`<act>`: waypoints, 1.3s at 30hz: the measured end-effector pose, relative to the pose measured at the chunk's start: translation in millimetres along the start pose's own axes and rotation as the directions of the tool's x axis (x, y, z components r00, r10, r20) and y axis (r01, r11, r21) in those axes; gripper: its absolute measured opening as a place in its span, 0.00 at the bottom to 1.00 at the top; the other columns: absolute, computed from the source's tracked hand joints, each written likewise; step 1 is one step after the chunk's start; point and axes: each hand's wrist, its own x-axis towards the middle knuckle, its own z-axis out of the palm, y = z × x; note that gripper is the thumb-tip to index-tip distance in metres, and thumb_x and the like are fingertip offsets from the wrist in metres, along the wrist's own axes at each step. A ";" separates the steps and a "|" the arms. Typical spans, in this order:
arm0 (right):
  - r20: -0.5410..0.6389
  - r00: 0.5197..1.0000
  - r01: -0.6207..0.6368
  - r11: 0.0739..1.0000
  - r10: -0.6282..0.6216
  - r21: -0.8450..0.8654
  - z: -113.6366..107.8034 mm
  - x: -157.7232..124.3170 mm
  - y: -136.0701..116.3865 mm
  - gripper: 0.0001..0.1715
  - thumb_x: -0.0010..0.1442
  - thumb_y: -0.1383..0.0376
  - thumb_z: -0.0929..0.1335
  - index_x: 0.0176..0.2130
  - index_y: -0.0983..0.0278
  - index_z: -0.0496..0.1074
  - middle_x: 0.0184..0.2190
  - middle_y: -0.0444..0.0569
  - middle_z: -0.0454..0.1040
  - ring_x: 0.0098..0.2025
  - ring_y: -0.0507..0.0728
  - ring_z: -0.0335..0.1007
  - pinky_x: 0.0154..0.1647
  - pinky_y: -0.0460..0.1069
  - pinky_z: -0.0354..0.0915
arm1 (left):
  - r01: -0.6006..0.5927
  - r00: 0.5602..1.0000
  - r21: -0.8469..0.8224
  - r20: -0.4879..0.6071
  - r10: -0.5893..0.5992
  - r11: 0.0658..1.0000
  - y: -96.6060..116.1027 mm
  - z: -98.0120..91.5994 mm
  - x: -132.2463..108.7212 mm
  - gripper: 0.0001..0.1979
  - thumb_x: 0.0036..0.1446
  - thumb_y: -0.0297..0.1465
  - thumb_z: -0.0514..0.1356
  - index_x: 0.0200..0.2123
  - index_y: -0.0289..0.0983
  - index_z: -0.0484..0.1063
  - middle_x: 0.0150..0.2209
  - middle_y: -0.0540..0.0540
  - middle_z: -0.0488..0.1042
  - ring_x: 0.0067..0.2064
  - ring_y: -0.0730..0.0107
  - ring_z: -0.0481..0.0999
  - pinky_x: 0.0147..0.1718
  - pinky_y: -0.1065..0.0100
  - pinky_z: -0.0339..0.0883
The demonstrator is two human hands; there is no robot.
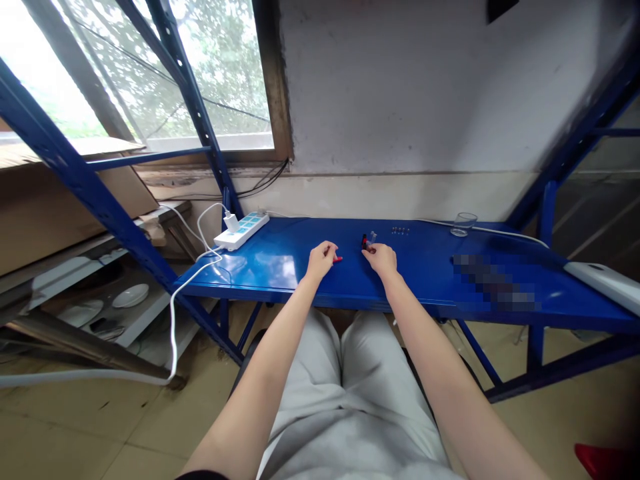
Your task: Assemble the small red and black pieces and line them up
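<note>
L hand: I've got the left hand (323, 258) over the near half of the blue table (430, 267), fingers narrow; can't tell if they grip the red piece (338, 259) at the tips.
R hand: right hand (382, 256) level w/ it, a gap btwn; thumb + finger pinched on the small black-and-red piece (365, 241).
Clear piece: tiny clear piece (373, 237) just beside that; too small to ID.
Small bits: row of small bits (400, 231) farther back, R of hands.
Cup: clear cup (463, 225), upright nr back edge.
Power strip: white power strip (241, 231), back-L, plug in.
</note>
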 end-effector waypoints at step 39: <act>0.036 0.989 -0.145 0.988 0.144 0.045 -6.4 -7.8 4.2 0.11 0.55 0.59 0.64 0.35 0.62 0.72 0.35 0.49 0.75 0.41 0.58 0.68 0.41 0.51 0.57 | 0.012 1.000 0.048 -0.016 -0.012 0.999 -3.4 0.5 0.7 0.12 0.55 0.37 0.52 0.29 0.36 0.69 0.20 0.51 0.68 0.22 0.78 0.67 0.23 0.73 0.63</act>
